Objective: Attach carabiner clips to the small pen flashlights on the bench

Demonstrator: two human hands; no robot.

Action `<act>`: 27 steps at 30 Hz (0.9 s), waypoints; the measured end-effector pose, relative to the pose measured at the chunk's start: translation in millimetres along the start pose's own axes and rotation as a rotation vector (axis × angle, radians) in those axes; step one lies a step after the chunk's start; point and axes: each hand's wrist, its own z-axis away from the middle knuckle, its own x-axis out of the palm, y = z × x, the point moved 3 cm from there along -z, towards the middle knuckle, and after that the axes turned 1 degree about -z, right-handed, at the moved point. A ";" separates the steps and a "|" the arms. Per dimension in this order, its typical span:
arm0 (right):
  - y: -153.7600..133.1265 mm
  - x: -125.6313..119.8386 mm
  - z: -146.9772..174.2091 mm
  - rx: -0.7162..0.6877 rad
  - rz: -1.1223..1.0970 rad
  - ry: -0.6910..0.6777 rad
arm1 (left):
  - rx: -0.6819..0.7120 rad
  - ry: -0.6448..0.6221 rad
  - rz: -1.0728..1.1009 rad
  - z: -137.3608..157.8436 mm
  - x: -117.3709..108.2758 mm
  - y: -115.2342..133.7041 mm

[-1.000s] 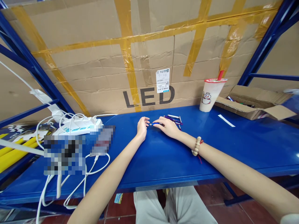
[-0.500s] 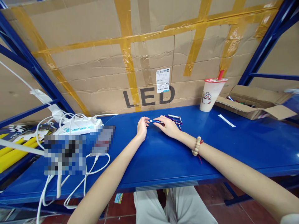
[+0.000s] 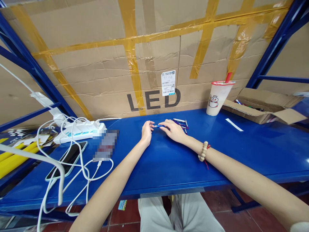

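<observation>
A slim blue pen (image 3: 160, 126) lies level between my two hands, just above the blue tabletop. My right hand (image 3: 174, 131) is closed, its thumb and fingers pinching the barrel from the right. At the other end, my left hand (image 3: 146, 133) has its fingers curled together around the pen's left tip; the exact grip is too small to see clearly. Behind my right hand rests a small pile of pens (image 3: 180, 122), silver and purple, partly hidden by that hand.
On the right stand a drink cup (image 3: 218, 98) with a red straw and an open cardboard box (image 3: 252, 112); a white strip (image 3: 234, 125) lies before them. Leftward are a power strip (image 3: 83, 132), a phone (image 3: 72, 158) and tangled white cables (image 3: 84, 174). A taped carton (image 3: 101, 74) backs the table.
The pen has shifted slightly left relative to my right hand, and a lighter section shows near its left tip. Both hands stay almost in place.
</observation>
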 end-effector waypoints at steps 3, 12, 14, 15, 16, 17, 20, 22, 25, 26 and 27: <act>1.0 1.0 -0.6 -0.031 0.019 0.002 | -0.001 -0.002 0.000 -0.5 0.0 -0.6; 0.7 0.9 0.6 -0.059 0.049 -0.019 | -0.012 0.003 0.000 -1.1 0.0 -1.2; 0.5 0.9 1.1 -0.053 0.054 -0.026 | -0.014 0.005 -0.001 -1.0 0.1 -1.0; 0.5 1.0 1.2 -0.046 0.053 -0.029 | -0.016 0.005 -0.002 -1.0 0.1 -0.8; 0.6 1.1 1.3 -0.040 0.051 -0.032 | -0.017 0.006 -0.003 -1.0 0.2 -0.6; 0.6 1.4 1.2 -0.036 0.047 -0.034 | -0.018 0.006 -0.004 -1.0 0.3 -0.4; 0.3 2.2 0.8 -0.039 0.029 -0.035 | -0.016 0.006 -0.009 -0.7 0.5 0.4; 0.1 2.7 0.6 -0.042 0.022 -0.034 | -0.012 0.004 -0.010 -0.4 0.6 0.7; 0.0 2.7 1.0 -0.041 0.012 -0.031 | -0.004 0.003 -0.009 -0.1 0.6 0.2; -0.1 2.4 1.3 -0.041 0.005 -0.029 | -0.002 0.003 -0.009 -0.1 0.6 -0.2; -0.3 2.0 1.8 -0.042 -0.002 -0.026 | 0.002 0.003 -0.008 -0.2 0.5 -0.5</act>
